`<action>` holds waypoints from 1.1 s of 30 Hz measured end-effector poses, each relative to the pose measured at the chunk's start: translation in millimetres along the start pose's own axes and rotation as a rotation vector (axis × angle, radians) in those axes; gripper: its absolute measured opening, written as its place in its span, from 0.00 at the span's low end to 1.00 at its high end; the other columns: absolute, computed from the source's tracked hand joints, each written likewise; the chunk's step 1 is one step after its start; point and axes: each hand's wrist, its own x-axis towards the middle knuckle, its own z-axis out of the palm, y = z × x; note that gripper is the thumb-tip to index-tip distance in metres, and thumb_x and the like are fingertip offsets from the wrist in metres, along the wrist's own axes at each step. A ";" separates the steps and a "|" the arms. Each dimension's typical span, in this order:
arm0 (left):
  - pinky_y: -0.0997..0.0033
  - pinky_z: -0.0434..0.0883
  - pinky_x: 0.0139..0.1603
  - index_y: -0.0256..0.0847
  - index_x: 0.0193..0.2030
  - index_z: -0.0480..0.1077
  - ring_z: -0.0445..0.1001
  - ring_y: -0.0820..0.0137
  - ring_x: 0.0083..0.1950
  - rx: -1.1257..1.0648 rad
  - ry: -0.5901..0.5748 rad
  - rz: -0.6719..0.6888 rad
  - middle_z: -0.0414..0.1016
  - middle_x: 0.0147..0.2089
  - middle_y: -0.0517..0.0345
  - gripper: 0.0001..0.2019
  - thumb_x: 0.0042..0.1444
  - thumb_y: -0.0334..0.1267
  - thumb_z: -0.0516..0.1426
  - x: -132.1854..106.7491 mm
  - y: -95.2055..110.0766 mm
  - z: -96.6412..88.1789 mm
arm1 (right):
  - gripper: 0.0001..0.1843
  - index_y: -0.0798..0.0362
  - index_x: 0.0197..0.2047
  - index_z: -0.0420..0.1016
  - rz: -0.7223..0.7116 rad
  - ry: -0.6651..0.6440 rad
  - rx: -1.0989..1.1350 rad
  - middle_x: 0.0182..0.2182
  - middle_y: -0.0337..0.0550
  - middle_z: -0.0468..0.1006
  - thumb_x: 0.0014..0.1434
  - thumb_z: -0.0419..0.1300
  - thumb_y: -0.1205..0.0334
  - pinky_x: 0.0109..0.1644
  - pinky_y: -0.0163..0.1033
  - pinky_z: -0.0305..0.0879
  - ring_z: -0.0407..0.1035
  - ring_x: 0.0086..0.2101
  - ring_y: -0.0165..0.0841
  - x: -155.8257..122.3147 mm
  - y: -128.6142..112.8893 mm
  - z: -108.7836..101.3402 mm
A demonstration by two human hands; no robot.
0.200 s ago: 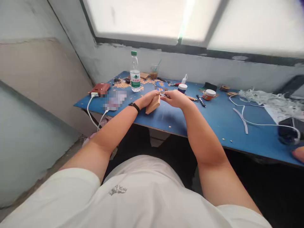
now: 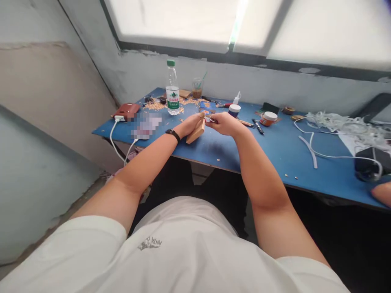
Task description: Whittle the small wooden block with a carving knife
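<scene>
My left hand (image 2: 191, 124) grips a pale wooden block (image 2: 196, 133), which tilts above the front part of the blue table. My right hand (image 2: 225, 123) is closed around a small carving tool (image 2: 213, 120) with a dark handle and a shiny metal end. That metal end lies close to the block's upper end, beside my left fingertips; whether it touches the wood cannot be made out. My fingers hide most of the tool. Past my hands, a white-lidded jar (image 2: 234, 110) and a white nozzle bottle (image 2: 237, 98) stand on the table.
A water bottle (image 2: 172, 91) stands among wood shavings (image 2: 155, 105) at the back left. A brown case (image 2: 126, 110) and a cabled, blurred-out item lie left. An orange jar (image 2: 269, 119), pen (image 2: 258, 127) and plastic strips (image 2: 348, 130) lie right. Another person's hand (image 2: 381, 193) shows at the right edge.
The whole view has shifted a little, so the table appears slightly higher. Both hands keep their hold on the block and the tool, with almost no visible movement.
</scene>
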 end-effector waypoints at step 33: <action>0.58 0.65 0.42 0.47 0.27 0.63 0.63 0.64 0.36 0.413 0.028 0.201 0.62 0.27 0.58 0.38 0.88 0.68 0.54 -7.9 12.6 -1.8 | 0.33 0.51 0.57 0.97 0.150 -0.044 -0.345 0.47 0.58 0.95 0.92 0.59 0.35 0.48 0.48 0.67 0.83 0.46 0.49 -3.5 -23.3 -4.6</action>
